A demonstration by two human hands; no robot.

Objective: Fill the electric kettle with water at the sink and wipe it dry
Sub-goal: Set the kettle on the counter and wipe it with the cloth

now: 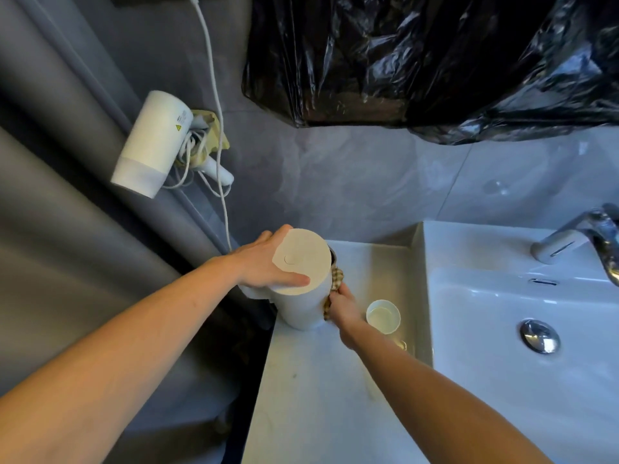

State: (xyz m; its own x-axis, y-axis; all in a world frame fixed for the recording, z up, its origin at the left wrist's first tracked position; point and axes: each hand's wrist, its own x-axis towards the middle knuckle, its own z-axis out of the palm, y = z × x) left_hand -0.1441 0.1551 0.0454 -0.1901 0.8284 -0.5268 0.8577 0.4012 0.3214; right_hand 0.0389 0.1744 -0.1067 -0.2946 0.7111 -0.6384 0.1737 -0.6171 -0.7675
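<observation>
A white electric kettle (303,296) stands upright on the white countertop (301,396), left of the sink, with its lid closed. My left hand (264,262) grips its top edge from the left, thumb lying across the lid. My right hand (343,304) presses a brown checked cloth (336,277) against the kettle's right side. The cloth is partly hidden behind the kettle and my fingers. The white sink (502,329) lies to the right, with a chrome faucet (582,234) at its far edge.
A small white cup (383,316) stands just right of my right hand. A white hair dryer (152,142) with a cord hangs on the grey wall at left. A black plastic bag (435,61) covers the area above. The sink has a chrome drain plug (539,336).
</observation>
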